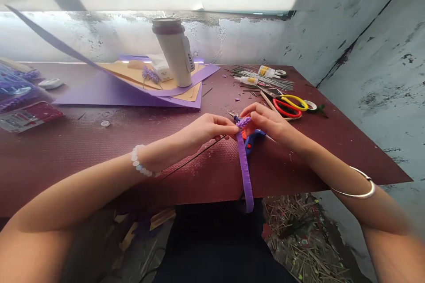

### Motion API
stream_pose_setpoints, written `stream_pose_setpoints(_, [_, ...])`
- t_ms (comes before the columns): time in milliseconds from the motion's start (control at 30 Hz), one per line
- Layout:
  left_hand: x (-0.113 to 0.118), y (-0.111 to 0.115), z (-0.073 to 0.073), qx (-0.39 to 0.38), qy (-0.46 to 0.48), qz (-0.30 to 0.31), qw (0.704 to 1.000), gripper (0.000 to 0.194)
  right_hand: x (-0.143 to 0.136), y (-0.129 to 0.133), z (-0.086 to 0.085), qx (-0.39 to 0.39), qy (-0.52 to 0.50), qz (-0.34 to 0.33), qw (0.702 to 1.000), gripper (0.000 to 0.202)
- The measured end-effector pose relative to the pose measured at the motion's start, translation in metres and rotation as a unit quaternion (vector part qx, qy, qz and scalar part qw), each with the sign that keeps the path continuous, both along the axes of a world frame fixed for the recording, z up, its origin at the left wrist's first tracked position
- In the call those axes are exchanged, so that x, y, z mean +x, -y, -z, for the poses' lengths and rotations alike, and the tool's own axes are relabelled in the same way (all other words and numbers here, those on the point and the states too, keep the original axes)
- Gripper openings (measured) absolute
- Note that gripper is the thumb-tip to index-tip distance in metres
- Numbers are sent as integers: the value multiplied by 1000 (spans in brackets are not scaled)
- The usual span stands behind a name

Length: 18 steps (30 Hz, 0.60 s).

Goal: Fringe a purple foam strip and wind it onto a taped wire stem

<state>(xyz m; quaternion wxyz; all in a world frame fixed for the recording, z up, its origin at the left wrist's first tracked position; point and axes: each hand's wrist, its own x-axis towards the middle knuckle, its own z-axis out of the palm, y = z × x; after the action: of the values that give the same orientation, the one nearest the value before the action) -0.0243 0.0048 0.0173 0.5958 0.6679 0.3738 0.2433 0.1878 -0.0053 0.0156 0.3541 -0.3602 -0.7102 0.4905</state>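
My left hand (219, 126) is closed in a pinch at the base of a small purple paper flower (244, 122) and on its thin dark stem (195, 155), which slants down to the left. A long fringed purple paper strip (245, 172) hangs from the flower past the table's front edge. My right hand (265, 119) has its fingers curled against the flower's other side; its fingertips are partly hidden. Just behind the strip, a blue glue gun (254, 139) with an orange part lies on the table, largely covered by my hands.
Scissors (288, 105) with red and yellow handles, glue bottles (268, 71) and thin wires (279, 83) lie at the back right. A lidded coffee cup (175, 55) stands on purple sheets (109, 90). At the left is a clear plastic package (31, 115). A wall borders the right side.
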Motion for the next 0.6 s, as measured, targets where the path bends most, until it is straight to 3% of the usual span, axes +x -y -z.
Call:
stream_pose_setpoints(133, [1,5,1,12,-19,40,999,23,-6,7,-5,-14,47,-14,999,32])
stream_pose_setpoints(333, [0,3,7,2,-22,47,999,29,-6,10,-8,14,51,11,999,32])
stream_pose_setpoints(600, [5,3,9,-128,93,73,985,28,-6,11,-7,78,34,50,995,27])
